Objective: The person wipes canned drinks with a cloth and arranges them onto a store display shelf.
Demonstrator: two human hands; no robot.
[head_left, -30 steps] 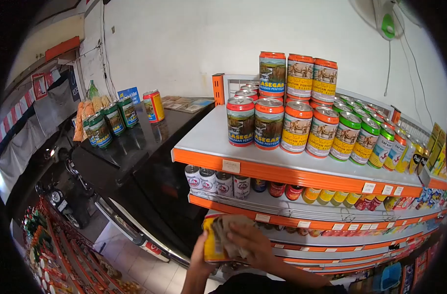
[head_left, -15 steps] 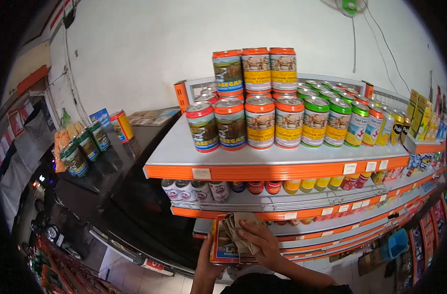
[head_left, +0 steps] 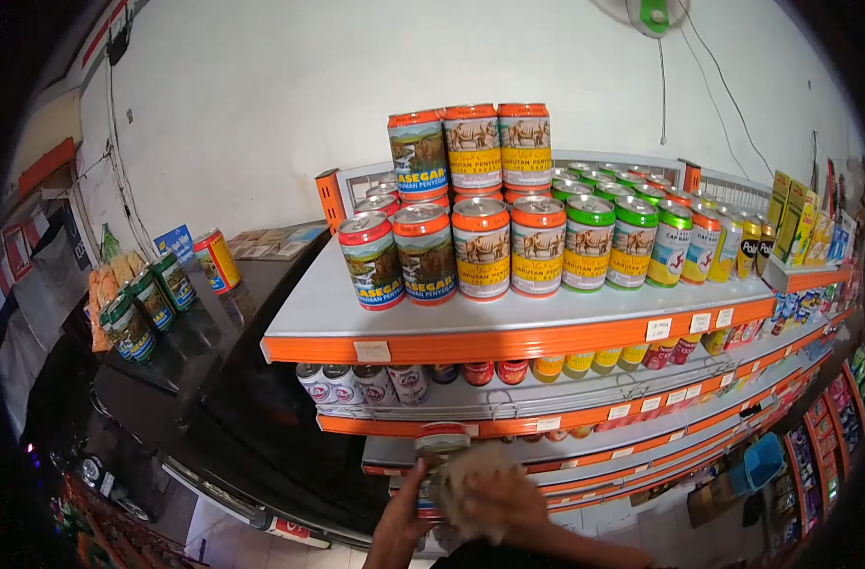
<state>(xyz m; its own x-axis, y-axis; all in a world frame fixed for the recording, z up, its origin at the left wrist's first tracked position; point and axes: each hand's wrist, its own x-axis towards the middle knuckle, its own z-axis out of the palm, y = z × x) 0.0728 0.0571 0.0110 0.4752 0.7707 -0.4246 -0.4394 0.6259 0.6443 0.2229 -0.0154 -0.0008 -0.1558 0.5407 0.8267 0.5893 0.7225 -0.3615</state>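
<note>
Low in front of the shelves, my left hand (head_left: 404, 512) is wrapped round a drink can (head_left: 443, 438), held roughly upright with its top showing. My right hand (head_left: 510, 501), smeared by motion, grips a beige cloth (head_left: 472, 482) against the can's side. The cloth covers much of the can's label. Just above my hands is the shelf rack (head_left: 508, 346) with orange edges. Rows of cans stand on its top shelf, among them a red-rimmed can (head_left: 369, 266) at the front left corner. A second tier includes a landscape-label can (head_left: 417, 156).
To the left, a dark counter (head_left: 214, 332) bears several green cans (head_left: 153, 302), a yellow-and-red can (head_left: 217, 261) and orange-toned snack packs (head_left: 102, 284). Lower shelves hold more cans and bottles. A blue basket (head_left: 763, 463) is at the lower right, and a fan (head_left: 652, 15) hangs on the wall.
The can has turned in my left hand, so its top and another side now show. My right hand has moved the cloth over its surface. The view has shifted slightly.
</note>
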